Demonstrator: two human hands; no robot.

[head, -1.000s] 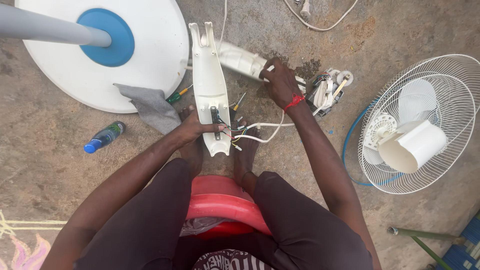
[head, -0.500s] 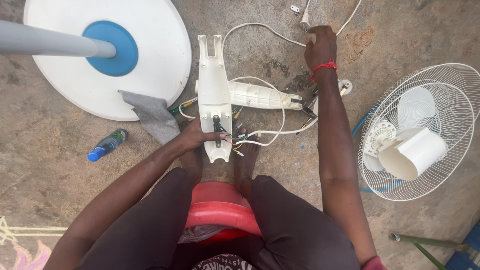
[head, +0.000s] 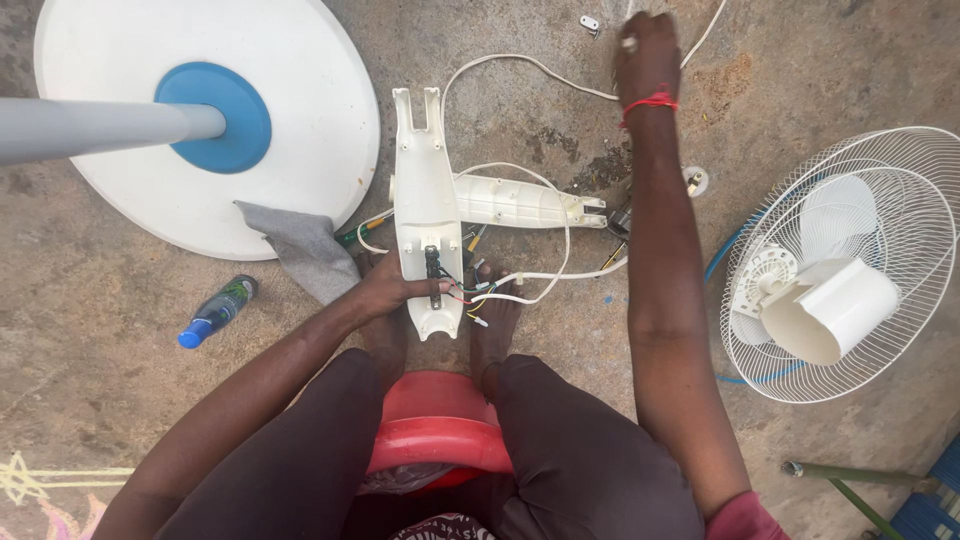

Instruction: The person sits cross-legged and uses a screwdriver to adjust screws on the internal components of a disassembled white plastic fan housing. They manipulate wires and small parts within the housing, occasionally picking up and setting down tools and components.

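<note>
**White fan housing pinned on bare concrete**

White plastic makes up most of what lies before the seated person in the head view. The left hand [head: 385,292] presses against the lower end of a long white housing shell [head: 425,205], fingers curled onto its edge beside a small black part and a cluster of coloured wires [head: 470,292]. That shell lies lengthwise on the concrete floor [head: 100,380], its forked end pointing away from the person, its rounded end just in front of the bare feet. A second white shell [head: 520,203] lies crosswise, touching the first on its right side.

The right hand [head: 645,55] is stretched far forward, well apart from the shells, with a red band at the wrist. Its fingers are closed around something small near a white cable [head: 530,65] that loops across the floor; what it grips I cannot tell.

To the left stands a round white fan base [head: 300,90] with a blue collar and a grey pole [head: 90,128]. A grey cloth [head: 305,250] lies against the base's edge, and a small bottle with a blue cap [head: 215,312] lies near it. On the right rests a white wire fan guard [head: 900,210] with blades and a white motor cover [head: 835,310] inside. A red stool [head: 435,425] shows between the person's knees.
</note>
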